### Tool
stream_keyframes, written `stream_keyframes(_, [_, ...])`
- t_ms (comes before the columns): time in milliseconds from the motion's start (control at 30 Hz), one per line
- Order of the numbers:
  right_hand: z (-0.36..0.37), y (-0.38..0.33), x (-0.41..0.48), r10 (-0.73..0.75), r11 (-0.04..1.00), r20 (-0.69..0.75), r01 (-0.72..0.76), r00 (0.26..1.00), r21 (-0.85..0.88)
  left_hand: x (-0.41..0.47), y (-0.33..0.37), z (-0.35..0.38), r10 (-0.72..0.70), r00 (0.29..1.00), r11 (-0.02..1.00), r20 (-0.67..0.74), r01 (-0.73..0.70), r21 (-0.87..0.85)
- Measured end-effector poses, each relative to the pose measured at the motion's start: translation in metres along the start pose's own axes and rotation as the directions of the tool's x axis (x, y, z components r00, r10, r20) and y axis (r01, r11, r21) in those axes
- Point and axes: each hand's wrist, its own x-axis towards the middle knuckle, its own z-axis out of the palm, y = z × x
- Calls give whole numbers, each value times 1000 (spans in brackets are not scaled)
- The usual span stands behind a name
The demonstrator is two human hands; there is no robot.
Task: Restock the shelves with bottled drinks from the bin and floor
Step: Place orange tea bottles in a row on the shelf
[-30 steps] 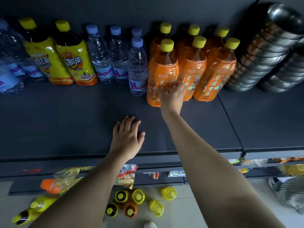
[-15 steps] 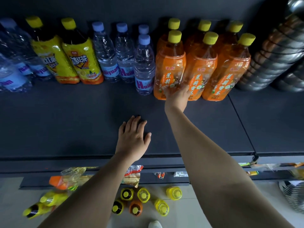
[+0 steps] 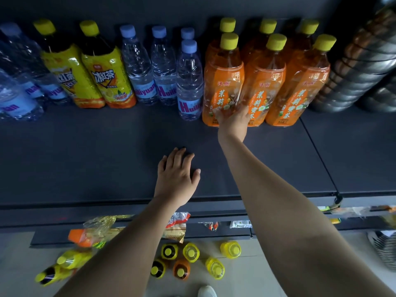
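Right grip (image 3: 232,120) still presses, fingers apart, on the yellow-capped orange plastic bottle (image 3: 222,82) labelled 茉莉蜜茶, upper centre-right on the dark shelf (image 3: 85,157); left grip (image 3: 176,176) stays flat, spread. Clear water bottles (image 3: 189,82) read Huiyuan.

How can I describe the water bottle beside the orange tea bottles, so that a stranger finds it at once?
Look at the dark shelf, where clear water bottles with pale blue caps stand between yellow iced tea bottles and orange tea bottles. The wanted water bottle is the rightmost, next to the orange ones. Unlike its neighbours, it stands forward of the row, nearer the shelf edge.
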Motion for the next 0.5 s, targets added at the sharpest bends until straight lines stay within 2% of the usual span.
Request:
stream_keyframes(233, [-10,-2,-10,19,991,127,-2,992,-133,1,0,-6,-17,998,996,66,22,-84])
stream_keyframes(367, [-22,10,-32,-46,974,245,98,968,-206,5,-9,-17,-3,987,987,159,28,-158])
stream_keyframes(500, [-40,11,-54,-36,958,308,120,951,-261,-6,-23,-49,-14,970,966,244,76,-247])
